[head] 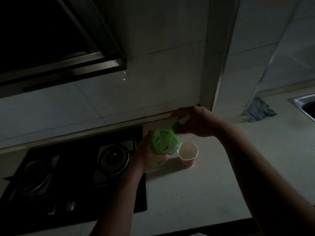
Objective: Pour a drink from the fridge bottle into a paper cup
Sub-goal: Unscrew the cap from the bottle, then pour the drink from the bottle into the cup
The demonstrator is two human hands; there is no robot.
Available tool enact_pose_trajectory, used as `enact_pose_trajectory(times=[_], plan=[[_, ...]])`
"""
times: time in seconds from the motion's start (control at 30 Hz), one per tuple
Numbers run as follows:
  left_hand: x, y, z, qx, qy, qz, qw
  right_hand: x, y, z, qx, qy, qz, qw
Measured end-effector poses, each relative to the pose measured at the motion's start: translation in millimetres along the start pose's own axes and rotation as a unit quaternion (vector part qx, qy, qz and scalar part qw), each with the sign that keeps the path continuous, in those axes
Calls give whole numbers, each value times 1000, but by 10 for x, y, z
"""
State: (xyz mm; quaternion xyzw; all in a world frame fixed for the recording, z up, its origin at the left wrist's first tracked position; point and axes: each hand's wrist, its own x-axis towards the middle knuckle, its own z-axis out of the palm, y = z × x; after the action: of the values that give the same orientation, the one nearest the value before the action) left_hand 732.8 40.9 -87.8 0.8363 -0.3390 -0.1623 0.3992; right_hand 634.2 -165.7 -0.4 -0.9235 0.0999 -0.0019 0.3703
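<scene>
Dim kitchen, and the action sits just right of centre in the frame: the left hand [148, 156] wraps around the body of the green bottle [163, 142], fingers curled round its far side and thumb near the front, tilting it so the neck points up and to the right. The right hand [195, 120] is at the top, fingers clenched around the green cap [177, 125]; whether that cap is already loosened I cannot tell in this light. The paper cup [187, 155] stands upright on the pale counter [204, 193], just beside the bottle's lower right, mouth open and apparently empty. My read: this bottle is a thin plastic one, likely cold and possibly slick from the fridge, and it will flex if squeezed, so a firm hold around the middle makes sense, with 1 hand steadying the neck. The cup looks very light and easy to tip, so the stream needs to go in gently. At lower left is the dark hob [68, 176]; at the right edge, a crumpled cloth [259, 110] and a sink [300, 100].
</scene>
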Motion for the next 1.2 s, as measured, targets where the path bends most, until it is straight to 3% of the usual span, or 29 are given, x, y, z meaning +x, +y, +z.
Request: enact_pose_trajectory(times=[0.17,0.37,0.6,0.87,1.2], plan=[[-9,32,-4,3,1,-2,1000,17,-14,52,-58,34,16,998],[9,-42,39,13,5,-26,1000,-40,155,42,-40,59,-38,997],[25,-192,48,44,25,-26,998,-248,669,-26,-9,109,32,993],[-18,-281,44,164,39,-28,985,-334,1135,45,-7,142,97,985],[-43,-252,77,288,39,-33,956,-290,1326,96,-20,139,101,985]])
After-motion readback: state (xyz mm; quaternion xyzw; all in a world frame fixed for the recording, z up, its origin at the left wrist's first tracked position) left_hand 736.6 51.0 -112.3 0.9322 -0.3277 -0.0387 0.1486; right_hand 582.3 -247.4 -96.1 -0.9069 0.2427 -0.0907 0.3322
